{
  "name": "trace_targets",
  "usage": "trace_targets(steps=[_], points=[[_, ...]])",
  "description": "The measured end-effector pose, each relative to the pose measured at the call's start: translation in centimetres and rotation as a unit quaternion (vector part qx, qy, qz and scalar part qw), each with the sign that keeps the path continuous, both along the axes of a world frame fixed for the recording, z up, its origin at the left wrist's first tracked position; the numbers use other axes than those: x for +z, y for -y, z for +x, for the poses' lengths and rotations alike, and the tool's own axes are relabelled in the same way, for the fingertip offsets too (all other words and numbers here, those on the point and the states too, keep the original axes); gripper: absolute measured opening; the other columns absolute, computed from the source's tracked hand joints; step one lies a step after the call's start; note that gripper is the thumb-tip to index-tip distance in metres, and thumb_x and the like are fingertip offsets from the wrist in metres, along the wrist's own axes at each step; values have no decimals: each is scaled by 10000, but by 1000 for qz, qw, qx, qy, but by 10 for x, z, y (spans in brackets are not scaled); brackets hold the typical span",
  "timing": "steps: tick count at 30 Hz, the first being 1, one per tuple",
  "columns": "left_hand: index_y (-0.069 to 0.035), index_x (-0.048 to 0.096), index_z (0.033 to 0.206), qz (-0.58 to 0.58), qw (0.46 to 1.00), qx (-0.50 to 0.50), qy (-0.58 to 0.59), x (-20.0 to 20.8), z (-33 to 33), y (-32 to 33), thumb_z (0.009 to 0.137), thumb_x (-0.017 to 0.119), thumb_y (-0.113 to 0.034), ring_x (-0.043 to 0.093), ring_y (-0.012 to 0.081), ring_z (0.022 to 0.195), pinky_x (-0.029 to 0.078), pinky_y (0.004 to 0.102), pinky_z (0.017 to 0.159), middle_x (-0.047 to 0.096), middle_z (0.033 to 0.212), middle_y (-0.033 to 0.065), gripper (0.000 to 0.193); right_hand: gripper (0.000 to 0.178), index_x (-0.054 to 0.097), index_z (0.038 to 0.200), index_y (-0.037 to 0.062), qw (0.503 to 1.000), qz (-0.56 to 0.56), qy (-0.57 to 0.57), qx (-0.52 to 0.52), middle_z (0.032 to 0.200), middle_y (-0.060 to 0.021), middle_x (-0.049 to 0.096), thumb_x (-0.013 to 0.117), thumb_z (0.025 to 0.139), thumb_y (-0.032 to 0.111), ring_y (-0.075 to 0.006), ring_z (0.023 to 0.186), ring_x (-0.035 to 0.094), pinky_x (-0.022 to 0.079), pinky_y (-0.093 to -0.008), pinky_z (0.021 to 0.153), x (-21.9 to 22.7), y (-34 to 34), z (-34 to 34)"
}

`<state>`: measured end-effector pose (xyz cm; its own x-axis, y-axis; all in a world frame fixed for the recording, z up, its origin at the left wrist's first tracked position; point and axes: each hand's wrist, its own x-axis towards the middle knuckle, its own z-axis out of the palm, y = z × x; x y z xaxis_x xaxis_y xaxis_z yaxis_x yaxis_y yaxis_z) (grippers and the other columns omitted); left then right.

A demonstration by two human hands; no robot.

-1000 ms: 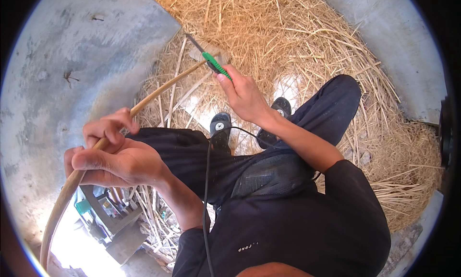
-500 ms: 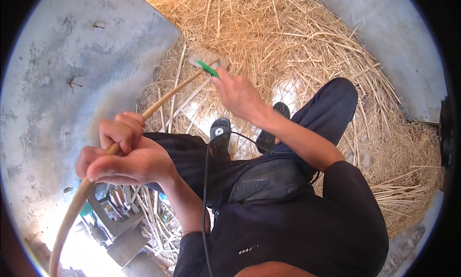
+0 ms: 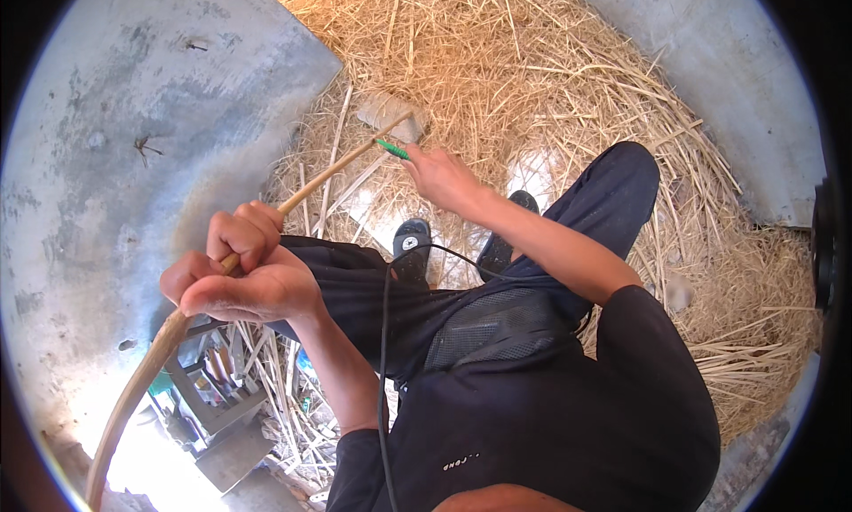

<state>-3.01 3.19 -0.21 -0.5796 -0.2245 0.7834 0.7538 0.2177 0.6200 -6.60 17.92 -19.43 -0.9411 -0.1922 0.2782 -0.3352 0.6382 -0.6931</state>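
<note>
My left hand (image 3: 244,263) is closed around a long, pale wooden stick (image 3: 321,177). The stick's thick, curved end drops toward the lower left, and its thin end points up and to the right. My right hand (image 3: 444,180) grips a green-handled tool (image 3: 394,149) with ridges on the handle. That tool's front end is at the stick near the thin end; whether it touches the wood I cannot tell, and its working edge is too small to make out.
A pale stone block (image 3: 382,111) lies beyond the stick's tip. Straw-like shavings (image 3: 479,59) cover the floor. Grey slabs (image 3: 177,95) stand left and upper right. At lower left is a rack of tools (image 3: 217,414). A black cable (image 3: 384,370) crosses my lap.
My left hand has moved slightly up and right, with the stick shifting along. My right hand has come a little down and right, bringing the green-handled tool away from the stick's tip.
</note>
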Motion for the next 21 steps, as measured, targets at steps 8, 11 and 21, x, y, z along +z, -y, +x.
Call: trace_targets(steps=[8,11,21], points=[[-159,185,770,-13,1000,-9,-4,1,2,9,897,268,-570,153,65,415,168,223,388,198,465,-28,438,230,448,908,11,999,-37,-16,28,479,-115,485,416,937,237,-297,403,512,402,-421,387,50,13,11],[-168,179,753,-9,1000,-2,10,3,4,1,879,271,-608,150,82,442,164,245,422,173,475,-39,466,221,445,890,12,999,-10,-43,18,470,-114,476,431,931,229,-289,397,511,401,-412,379,11,9,6],[-146,180,767,-6,999,-29,-19,1,-2,13,905,260,-558,147,63,421,166,223,394,193,461,-29,442,238,466,904,-18,999,2,-7,47,503,-76,463,384,950,201,-192,412,481,407,-351,370,25,15,7]])
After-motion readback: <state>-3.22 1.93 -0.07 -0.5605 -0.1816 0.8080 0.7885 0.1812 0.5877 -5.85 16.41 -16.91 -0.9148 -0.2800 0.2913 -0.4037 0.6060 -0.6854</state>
